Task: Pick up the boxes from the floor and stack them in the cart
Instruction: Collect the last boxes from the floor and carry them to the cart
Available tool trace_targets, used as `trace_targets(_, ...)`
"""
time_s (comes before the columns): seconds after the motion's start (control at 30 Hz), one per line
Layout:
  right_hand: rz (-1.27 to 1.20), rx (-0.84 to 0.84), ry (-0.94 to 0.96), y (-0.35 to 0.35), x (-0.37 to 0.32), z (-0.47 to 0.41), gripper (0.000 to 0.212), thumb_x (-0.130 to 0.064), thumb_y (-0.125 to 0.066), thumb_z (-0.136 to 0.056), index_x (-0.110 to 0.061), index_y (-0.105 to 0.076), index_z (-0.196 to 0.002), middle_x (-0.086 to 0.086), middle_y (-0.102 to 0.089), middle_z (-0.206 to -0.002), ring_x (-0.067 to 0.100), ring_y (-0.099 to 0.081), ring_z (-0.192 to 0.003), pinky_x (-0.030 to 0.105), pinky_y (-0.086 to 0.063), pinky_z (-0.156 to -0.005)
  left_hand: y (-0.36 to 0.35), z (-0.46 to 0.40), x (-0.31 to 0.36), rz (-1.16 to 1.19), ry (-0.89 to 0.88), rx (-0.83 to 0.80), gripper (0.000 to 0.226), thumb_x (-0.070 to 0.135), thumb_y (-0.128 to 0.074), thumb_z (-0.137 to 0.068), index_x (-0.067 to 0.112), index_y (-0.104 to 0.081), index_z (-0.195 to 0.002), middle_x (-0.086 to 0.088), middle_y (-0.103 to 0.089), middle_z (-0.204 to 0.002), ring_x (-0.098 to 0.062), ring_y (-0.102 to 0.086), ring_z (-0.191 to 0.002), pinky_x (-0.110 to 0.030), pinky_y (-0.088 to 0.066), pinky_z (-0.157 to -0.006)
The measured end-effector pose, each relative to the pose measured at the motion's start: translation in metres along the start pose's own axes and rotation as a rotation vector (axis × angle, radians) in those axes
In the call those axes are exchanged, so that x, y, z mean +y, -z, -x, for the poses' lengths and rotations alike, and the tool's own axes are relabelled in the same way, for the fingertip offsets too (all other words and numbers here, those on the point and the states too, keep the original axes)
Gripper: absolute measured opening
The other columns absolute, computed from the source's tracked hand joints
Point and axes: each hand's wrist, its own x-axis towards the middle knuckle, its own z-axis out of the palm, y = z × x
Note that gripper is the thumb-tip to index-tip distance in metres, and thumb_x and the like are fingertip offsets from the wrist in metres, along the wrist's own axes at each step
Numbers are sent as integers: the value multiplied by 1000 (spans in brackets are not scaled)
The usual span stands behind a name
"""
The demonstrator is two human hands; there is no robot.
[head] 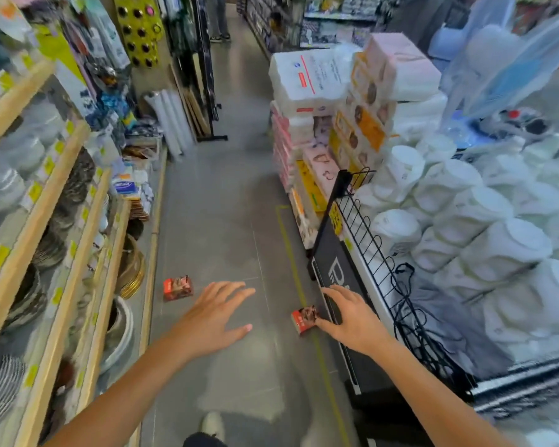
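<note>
Two small red boxes lie on the grey aisle floor. One red box [177,288] rests at the left, close to the shelf base. The other red box [304,318] lies at the right, beside the black stand. My left hand [215,312] is stretched out over the bare floor between them, fingers spread, holding nothing. My right hand [352,316] reaches down with fingers apart, its thumb and fingertips right next to the second box; whether they touch it is unclear. No cart is in view.
Wooden shelves [62,221] with plates line the left side. A black wire display stand [362,253] full of white wrapped dishes stands at the right, with stacked tissue packs [320,91] beyond. A person's legs [218,21] stand far down the aisle. My shoe [212,424] shows below.
</note>
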Motion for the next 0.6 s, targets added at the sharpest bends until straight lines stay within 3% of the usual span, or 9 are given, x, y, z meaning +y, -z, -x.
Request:
trace_targets(0.2,-111,-11,-221,1,-20,-39,76,-55,-62,-93,-25,-32,-156,-2,-32,-161,21,-27,-149,35,-27,-119,12,-80,-60,18,-161,-90,76,68,-32,-85,33,-29,-153,8,-30,-157,-15,-22,-146,-36,-15,-122)
trace_targets(0.37,-264,-30,-442,-15,-16,-69,78,-55,-64,-91,-25,-32,-156,2,-37,-159,25,-38,-144,43,-36,-117,-1,-149,-85,32,-274,-175,79,68,-30,-84,28,-33,-152,3,-35,-154,-20,-29,-142,-35,-21,-119)
trace_targets(0.6,-446,-51,-634,-42,28,-142,83,-56,-64,-92,-22,-28,-158,2,-37,-160,22,-36,-146,40,-35,-117,-37,-244,-111,41,-318,-279,73,64,-35,-87,28,-35,-150,3,-40,-150,-21,-34,-139,-36,-25,-118)
